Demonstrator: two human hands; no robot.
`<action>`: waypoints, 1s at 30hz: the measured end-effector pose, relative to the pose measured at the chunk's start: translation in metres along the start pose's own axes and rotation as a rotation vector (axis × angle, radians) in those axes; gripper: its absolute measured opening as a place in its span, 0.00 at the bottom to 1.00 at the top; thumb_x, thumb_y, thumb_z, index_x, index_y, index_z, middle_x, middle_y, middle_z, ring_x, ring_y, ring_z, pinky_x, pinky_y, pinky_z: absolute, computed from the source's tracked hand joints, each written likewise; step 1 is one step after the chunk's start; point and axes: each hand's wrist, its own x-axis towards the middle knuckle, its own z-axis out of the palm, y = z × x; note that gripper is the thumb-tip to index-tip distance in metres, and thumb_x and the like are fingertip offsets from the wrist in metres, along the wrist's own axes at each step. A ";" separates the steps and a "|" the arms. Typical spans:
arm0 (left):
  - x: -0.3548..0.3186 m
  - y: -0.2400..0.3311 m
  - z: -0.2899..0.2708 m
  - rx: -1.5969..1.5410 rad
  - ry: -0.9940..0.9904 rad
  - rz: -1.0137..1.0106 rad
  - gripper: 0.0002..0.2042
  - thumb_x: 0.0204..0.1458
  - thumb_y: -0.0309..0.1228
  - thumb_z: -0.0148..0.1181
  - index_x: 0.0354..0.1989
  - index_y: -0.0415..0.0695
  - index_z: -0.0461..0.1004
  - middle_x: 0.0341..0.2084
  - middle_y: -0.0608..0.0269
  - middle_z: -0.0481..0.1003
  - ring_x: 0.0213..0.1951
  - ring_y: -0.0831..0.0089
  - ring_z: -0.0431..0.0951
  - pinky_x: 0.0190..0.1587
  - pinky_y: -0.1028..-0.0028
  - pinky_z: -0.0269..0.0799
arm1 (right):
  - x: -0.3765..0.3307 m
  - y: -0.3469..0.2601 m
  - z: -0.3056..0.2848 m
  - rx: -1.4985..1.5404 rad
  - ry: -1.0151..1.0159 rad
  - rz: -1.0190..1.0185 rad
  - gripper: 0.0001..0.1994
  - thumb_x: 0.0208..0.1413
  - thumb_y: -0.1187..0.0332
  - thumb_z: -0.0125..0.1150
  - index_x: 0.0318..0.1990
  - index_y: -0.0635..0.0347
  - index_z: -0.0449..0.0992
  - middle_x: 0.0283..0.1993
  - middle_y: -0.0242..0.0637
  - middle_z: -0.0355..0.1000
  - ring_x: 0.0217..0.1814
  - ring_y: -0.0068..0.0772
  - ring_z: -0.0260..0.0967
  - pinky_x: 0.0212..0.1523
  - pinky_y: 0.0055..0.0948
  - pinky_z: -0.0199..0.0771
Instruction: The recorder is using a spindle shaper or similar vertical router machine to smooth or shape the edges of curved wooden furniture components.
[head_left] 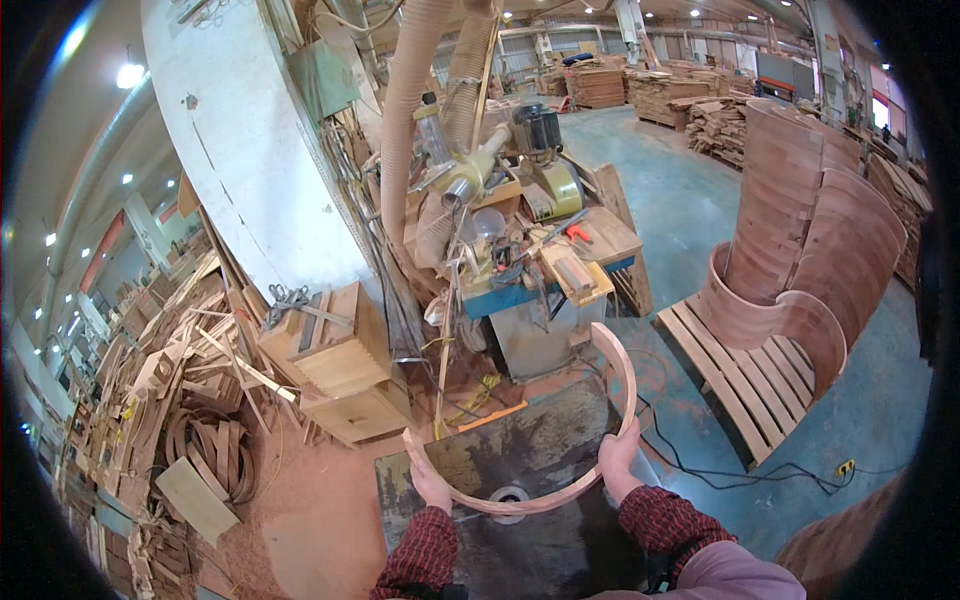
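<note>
Both of my hands hold a curved wooden strip (545, 500), a C-shaped band of pale reddish wood. My left hand (431, 487) is closed round it near its left end, and my right hand (619, 461) grips it on the right side, below the end that rises away from me. The band passes over a dark, worn metal machine table (535, 440). Beneath the band's near curve, a round fitting with a pale ring (509, 494) is set in the tabletop. Most of my fingers are hidden behind the wood.
Beyond the table stands a cluttered workbench (610, 235) with a motor-driven machine (540, 130) and ribbed hoses (410, 110). Wooden boxes (335, 345) and scrap wood (150, 400) lie at left. Tall curved panels (800, 215) stand on a slatted pallet (735, 375) at right. Black cables (740, 475) cross the floor.
</note>
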 end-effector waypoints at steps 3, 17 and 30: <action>0.015 -0.018 -0.012 -0.028 -0.030 0.069 0.27 0.73 0.35 0.34 0.77 0.37 0.52 0.74 0.48 0.60 0.75 0.60 0.58 0.76 0.64 0.49 | -0.002 -0.002 0.007 0.021 -0.054 -0.032 0.34 0.52 0.79 0.56 0.70 0.71 0.57 0.68 0.61 0.62 0.70 0.64 0.61 0.71 0.45 0.60; 0.014 -0.041 -0.120 0.057 0.259 -0.057 0.33 0.73 0.52 0.35 0.77 0.39 0.56 0.74 0.50 0.60 0.75 0.59 0.57 0.76 0.63 0.48 | -0.046 -0.028 0.092 0.004 -0.285 -0.121 0.37 0.50 0.78 0.58 0.71 0.71 0.58 0.68 0.60 0.63 0.71 0.62 0.61 0.72 0.45 0.62; -0.065 -0.055 -0.216 0.021 0.393 -0.107 0.31 0.75 0.48 0.32 0.79 0.42 0.49 0.78 0.50 0.50 0.79 0.59 0.47 0.79 0.61 0.41 | -0.109 -0.046 0.117 -0.026 -0.442 -0.202 0.36 0.49 0.78 0.57 0.71 0.64 0.61 0.63 0.59 0.68 0.66 0.62 0.67 0.67 0.46 0.67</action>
